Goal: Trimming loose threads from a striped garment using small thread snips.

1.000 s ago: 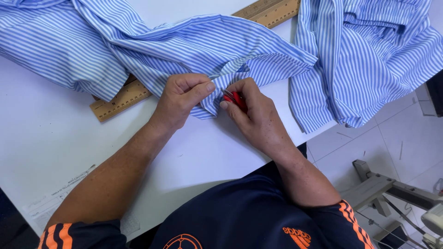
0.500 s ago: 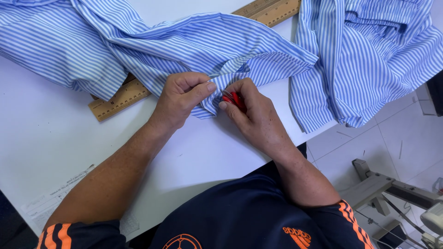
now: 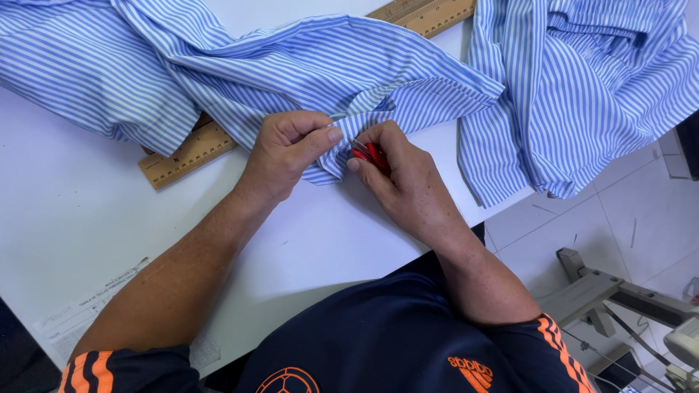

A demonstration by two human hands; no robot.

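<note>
A blue-and-white striped shirt [image 3: 328, 69] lies spread across the white table [image 3: 87, 233]. My left hand [image 3: 284, 149] pinches a fold of the striped cloth near the table's middle. My right hand [image 3: 400, 182] is closed on a small red-handled cutting tool [image 3: 373, 154], its metal tip touching the same fold right beside my left thumb. The two hands almost touch.
A long wooden ruler [image 3: 189, 149] runs diagonally under the shirt, its far end [image 3: 429, 13] showing at the top. More striped fabric [image 3: 582, 94] hangs over the table's right edge. A printed paper sheet [image 3: 80, 313] lies at the near left. A grey metal stand [image 3: 619, 295] rests on the tiled floor.
</note>
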